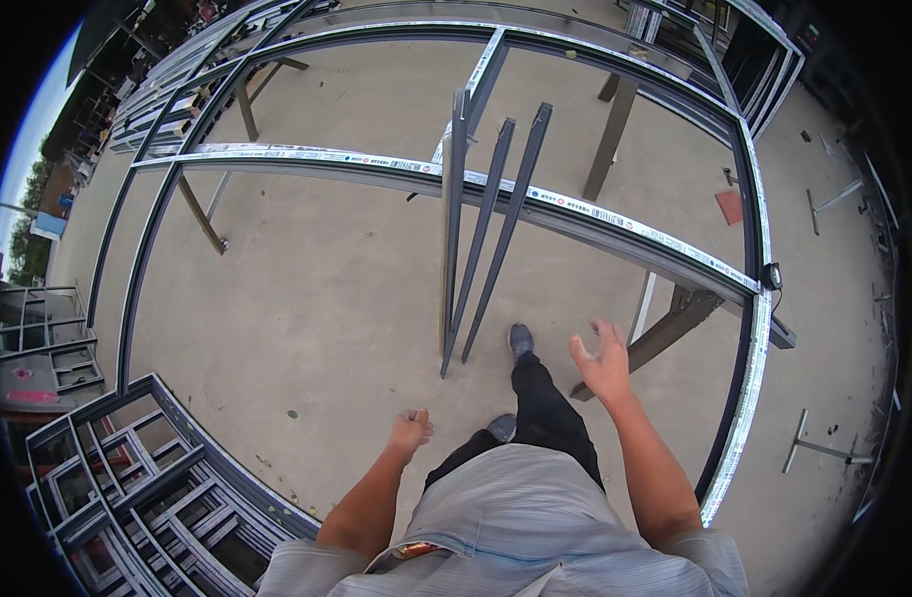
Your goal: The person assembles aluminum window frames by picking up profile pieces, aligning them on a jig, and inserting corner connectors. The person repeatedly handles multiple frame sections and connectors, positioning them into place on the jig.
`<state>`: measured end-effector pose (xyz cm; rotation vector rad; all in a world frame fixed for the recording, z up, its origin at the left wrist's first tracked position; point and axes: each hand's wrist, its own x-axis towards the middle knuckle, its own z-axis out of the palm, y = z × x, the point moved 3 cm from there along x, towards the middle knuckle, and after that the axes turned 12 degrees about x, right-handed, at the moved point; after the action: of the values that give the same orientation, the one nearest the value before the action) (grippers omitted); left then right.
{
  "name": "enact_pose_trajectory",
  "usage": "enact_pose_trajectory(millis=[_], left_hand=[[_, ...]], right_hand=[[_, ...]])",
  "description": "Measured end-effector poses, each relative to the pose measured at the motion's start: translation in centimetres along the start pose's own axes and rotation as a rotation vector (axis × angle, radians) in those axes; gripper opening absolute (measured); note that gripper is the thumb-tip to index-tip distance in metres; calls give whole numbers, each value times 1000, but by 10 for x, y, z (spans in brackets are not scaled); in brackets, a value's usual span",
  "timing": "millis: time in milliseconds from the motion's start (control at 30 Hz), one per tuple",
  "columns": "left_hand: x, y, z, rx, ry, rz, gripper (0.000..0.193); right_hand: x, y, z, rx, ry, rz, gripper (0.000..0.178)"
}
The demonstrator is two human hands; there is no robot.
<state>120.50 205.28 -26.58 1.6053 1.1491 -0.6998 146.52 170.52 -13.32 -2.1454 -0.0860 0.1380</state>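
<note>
My right hand (602,362) is in the air with thumb and fingers apart, holding nothing. My left hand (410,430) hangs lower, fingers curled in, with nothing visible in it. Ahead of me is a large dark grey metal frame (575,206), its bars covered in printed white film. Three narrow grey profile strips lean across its middle bar: a left one (454,229), a middle one (481,239) and a right one (511,224). Their lower ends reach down between my hands, and neither hand touches them.
Brown legs (612,139) and a slanted brown beam (665,338) stand under the frame. A small black device (770,277) sits on its right bar. Stacked window frames (168,488) lie lower left. T-shaped metal stands (824,453) and a red piece (729,207) are on the right.
</note>
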Motion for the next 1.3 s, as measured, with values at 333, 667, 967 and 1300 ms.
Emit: enact_pose_trajectory(millis=[333, 667, 967, 1300], left_hand=[[86, 243, -34, -61, 331, 426, 63], [58, 481, -35, 135, 583, 877, 62], [52, 439, -61, -71, 298, 814, 33], [1, 270, -245, -84, 525, 816, 38]], right_hand=[[217, -84, 74, 344, -97, -34, 88], [297, -112, 112, 919, -459, 211, 66], [282, -132, 152, 897, -482, 252, 27], [171, -246, 249, 771, -565, 76, 26]])
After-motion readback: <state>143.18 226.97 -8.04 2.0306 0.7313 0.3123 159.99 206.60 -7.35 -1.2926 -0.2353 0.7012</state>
